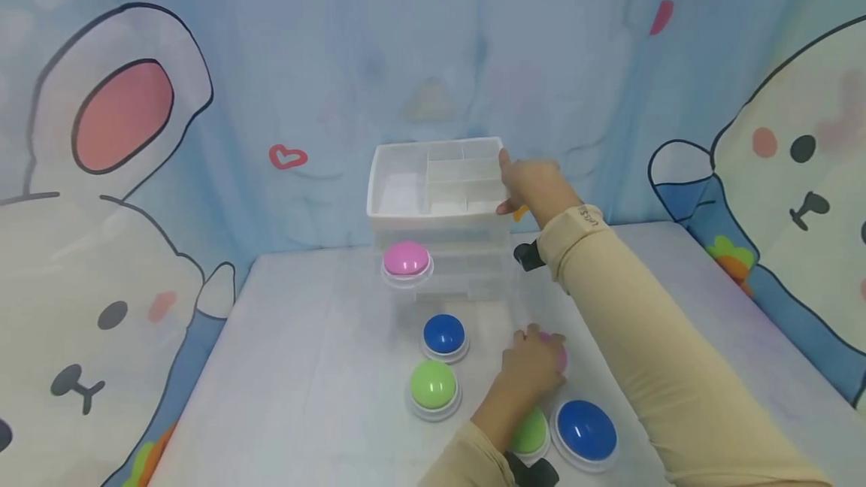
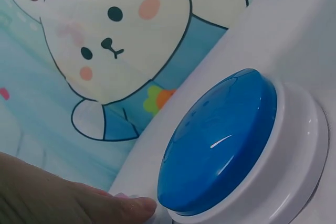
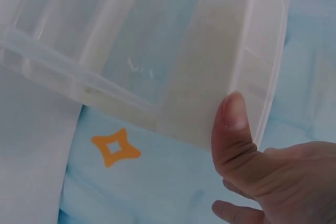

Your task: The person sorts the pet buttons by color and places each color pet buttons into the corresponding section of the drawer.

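Observation:
At the back stands a storage box [image 1: 440, 219] with a white compartment tray on top and clear drawers. My right hand [image 1: 537, 183] grips its upper right corner. In the right wrist view the thumb [image 3: 234, 116] presses on the clear front, the other fingers partly hidden. My left hand [image 1: 531, 359] curls over a pink dome button [image 1: 562, 358], mostly covered by the fingers. Under the left wrist sits a green dome button [image 1: 531, 433], partly hidden. Beside it is a large blue dome button [image 1: 586, 431], close to the thumb in the left wrist view.
Left of my left hand, a smaller blue dome button [image 1: 443, 334] and a green one [image 1: 433, 384] stand on the white table [image 1: 304, 367]. Another pink dome button [image 1: 406, 258] overlaps the box front. A printed curtain [image 1: 325, 96] hangs behind the box.

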Available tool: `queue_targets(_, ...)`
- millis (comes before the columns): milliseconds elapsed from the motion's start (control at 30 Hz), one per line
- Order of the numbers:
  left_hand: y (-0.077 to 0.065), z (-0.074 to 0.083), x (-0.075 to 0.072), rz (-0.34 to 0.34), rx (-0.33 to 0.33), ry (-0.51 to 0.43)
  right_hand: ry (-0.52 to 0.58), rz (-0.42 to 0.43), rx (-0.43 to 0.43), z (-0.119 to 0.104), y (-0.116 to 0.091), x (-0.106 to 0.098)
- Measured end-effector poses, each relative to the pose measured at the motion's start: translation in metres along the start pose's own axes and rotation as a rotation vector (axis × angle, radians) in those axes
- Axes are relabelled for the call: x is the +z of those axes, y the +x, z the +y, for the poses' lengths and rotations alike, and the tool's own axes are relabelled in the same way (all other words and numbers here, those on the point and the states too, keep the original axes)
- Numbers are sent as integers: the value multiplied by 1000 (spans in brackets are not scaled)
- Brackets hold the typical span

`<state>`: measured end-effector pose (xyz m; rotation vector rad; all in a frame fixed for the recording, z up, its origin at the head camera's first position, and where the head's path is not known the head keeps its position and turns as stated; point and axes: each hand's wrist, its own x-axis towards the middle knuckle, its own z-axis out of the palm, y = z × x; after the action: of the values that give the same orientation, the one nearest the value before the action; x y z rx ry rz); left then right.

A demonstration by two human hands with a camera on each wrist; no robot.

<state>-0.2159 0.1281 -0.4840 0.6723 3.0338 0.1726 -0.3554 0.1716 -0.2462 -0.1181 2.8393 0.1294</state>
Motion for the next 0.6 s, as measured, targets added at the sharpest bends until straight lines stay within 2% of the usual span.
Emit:
queue_targets(133, 2, -4, 0, -2, 20, -18, -30, -11, 4, -1, 1, -2)
queue_targets(367, 2, -14, -14, -2, 54, -10, -58, -24, 20, -3, 0, -5)
queue_targets(500, -3, -19, -33, -23, 74, 8, -59, -15, 19, -3, 0, -4)
queue_targets(600, -10, -22, -52, -32, 105, -12, -51, -8, 27, -3, 1, -4)
